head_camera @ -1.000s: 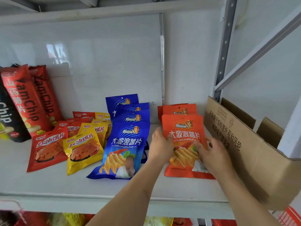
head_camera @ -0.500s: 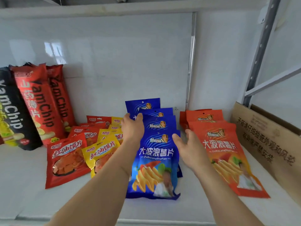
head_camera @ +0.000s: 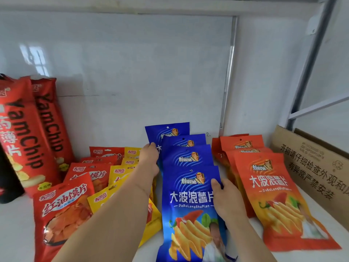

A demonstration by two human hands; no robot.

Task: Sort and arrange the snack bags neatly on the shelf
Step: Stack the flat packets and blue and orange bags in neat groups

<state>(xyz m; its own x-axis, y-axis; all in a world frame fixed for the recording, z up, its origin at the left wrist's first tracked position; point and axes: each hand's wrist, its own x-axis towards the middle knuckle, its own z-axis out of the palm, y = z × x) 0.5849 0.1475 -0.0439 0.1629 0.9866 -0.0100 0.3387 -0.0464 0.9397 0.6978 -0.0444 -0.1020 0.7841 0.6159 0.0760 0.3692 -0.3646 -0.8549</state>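
A row of overlapping blue chip bags (head_camera: pixel 188 188) runs from the shelf's back wall to its front edge. My left hand (head_camera: pixel 150 159) grips the left edge of the rearmost blue bag (head_camera: pixel 167 132). My right hand (head_camera: pixel 225 199) holds the right edge of the front blue bag, thumb on its face. An overlapping row of orange chip bags (head_camera: pixel 268 190) lies to the right. Red snack bags (head_camera: pixel 62 207) and yellow snack bags (head_camera: pixel 120 171) lie in rows on the left, partly hidden by my left forearm.
Tall red YamChip bags (head_camera: pixel 28 133) and a black one (head_camera: pixel 7 182) lean on the back wall at far left. A cardboard box (head_camera: pixel 313 167) stands at the right end of the white shelf (head_camera: pixel 15 229). A metal upright (head_camera: pixel 309 63) rises behind it.
Both hands left the orange bags and moved left to the blue row. The left hand reached back to the rearmost blue bag; the right closed on the front bag's right edge.
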